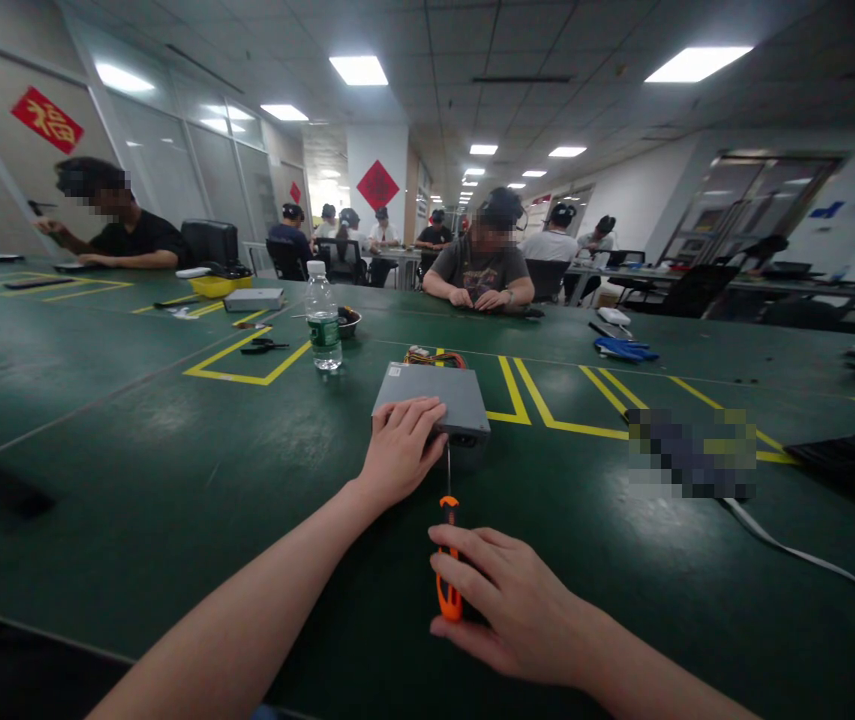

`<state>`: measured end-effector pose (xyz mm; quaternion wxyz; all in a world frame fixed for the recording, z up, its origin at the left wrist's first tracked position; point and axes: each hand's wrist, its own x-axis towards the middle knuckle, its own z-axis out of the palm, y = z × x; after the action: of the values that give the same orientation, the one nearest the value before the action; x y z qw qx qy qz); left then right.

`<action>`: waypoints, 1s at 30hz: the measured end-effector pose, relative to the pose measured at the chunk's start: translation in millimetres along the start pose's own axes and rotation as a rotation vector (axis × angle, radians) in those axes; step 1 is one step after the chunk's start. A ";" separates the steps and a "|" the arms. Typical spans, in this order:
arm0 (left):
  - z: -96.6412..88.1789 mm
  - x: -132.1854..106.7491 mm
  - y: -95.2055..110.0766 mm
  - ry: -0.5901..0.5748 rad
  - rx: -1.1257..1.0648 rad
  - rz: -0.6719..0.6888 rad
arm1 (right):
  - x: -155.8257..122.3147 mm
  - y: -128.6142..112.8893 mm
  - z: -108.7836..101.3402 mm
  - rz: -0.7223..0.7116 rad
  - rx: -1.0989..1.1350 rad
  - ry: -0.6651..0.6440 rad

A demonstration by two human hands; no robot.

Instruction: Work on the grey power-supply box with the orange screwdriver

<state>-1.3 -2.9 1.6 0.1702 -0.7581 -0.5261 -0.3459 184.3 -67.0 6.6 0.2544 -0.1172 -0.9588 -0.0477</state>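
A grey metal computer power supply (453, 395) sits on the green table in front of me, its bundle of coloured cables at the far side. My left hand (403, 445) holds it at the near left, fingers laid over the top and thumb by the near face. In my right hand (498, 600) is a screwdriver (449, 590) with an orange and black handle, pinched between fingers and thumb. Its thin shaft points away from me to the near face of the power supply, just right of my left thumb. The exact contact of its tip is hard to see.
A water bottle (323, 325) stands beyond on the left, before a small bowl (350, 322). Blue gloves (624, 349) lie at the far right; a blurred dark object (689, 460) with a white cable lies nearer. A co-worker (479, 260) sits opposite.
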 end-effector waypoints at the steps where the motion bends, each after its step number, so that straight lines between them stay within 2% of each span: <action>1: -0.1 0.0 -0.1 0.000 -0.005 -0.001 | 1.1 -0.8 -2.0 -0.007 -0.010 -0.033; 4: -1.0 -0.1 -0.3 -0.003 -0.014 -0.001 | 3.0 -2.3 -4.4 -0.039 -0.053 -0.049; 11: -0.1 -0.6 -0.9 -0.008 -0.020 -0.001 | -2.8 -0.6 6.1 -0.045 -0.049 0.147; 13: 0.7 -0.6 -0.9 -0.002 -0.019 -0.002 | -2.9 -0.5 4.8 -0.035 -0.032 0.144; 18: 0.6 -0.4 -0.3 0.007 -0.017 0.002 | 2.5 -1.9 -4.7 -0.060 -0.043 0.039; 22: -0.8 -0.3 -0.1 0.005 -0.020 0.003 | 0.8 0.7 -3.7 -0.083 -0.077 0.170; 26: -1.7 -0.5 0.1 0.005 -0.019 0.003 | -4.7 4.8 -1.1 -0.046 -0.039 0.281; 30: -3.0 -0.3 1.1 0.005 -0.018 0.001 | -4.2 3.8 -4.5 -0.006 -0.061 0.211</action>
<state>-1.4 -5.4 3.6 0.1647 -0.7589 -0.5223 -0.3525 190.9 -64.8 8.5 0.3503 -0.1163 -0.9251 -0.0897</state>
